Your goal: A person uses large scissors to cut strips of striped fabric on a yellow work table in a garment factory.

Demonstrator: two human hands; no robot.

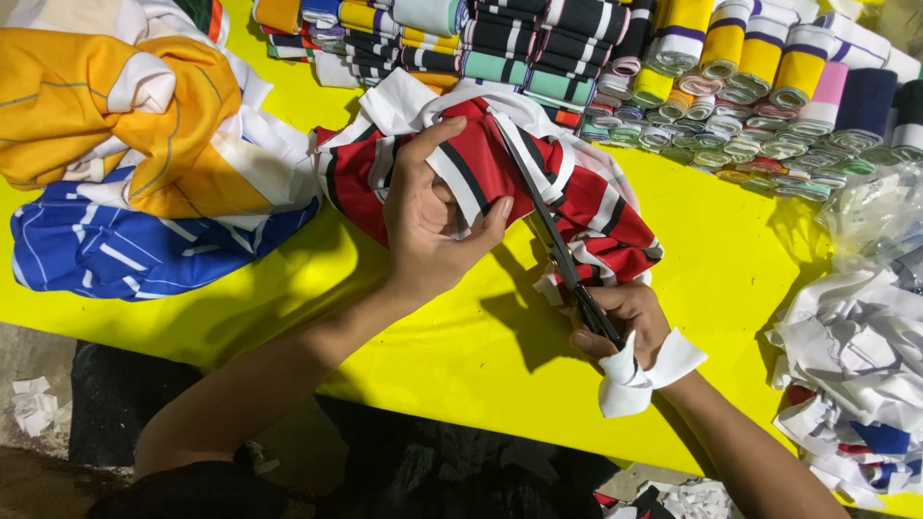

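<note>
My left hand [428,216] grips a red fabric piece [490,173] with black and white stripes, lifted slightly over the yellow table [461,336]. My right hand [620,322] holds long dark scissors [548,226], whose blades reach up into the red fabric near its white edge. A white cloth strip [639,375] is tied around my right wrist.
An orange and white fabric heap [125,115] lies over a blue striped piece [115,245] at the left. Several rolled striped collar strips [673,67] line the back. White scraps and clear plastic [856,336] pile at the right edge. The table's front edge runs below my arms.
</note>
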